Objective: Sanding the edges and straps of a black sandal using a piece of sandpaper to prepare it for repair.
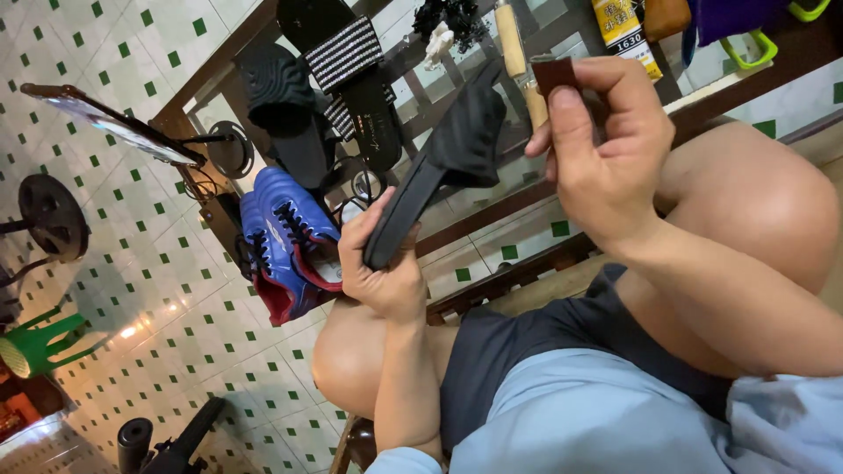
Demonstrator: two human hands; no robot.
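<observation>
My left hand [379, 263] grips the heel end of a black slide sandal [443, 158], holding it up at a slant over my left knee. My right hand [606, 149] is raised beside the sandal's strap and pinches a small dark brown block [555, 75] between thumb and fingers. The block sits just right of the sandal's toe end, close to it; whether they touch I cannot tell. I am seated, in dark shorts and a light blue shirt.
A glass-topped table with a wooden frame [189, 101] holds black sandals [347, 79], a wooden-handled tool [514, 44] and a yellow tube [625, 35]. Blue sports shoes [285, 241] lie beneath it. A phone on a stand [114, 123] and a green stool [39, 342] stand on the tiled floor.
</observation>
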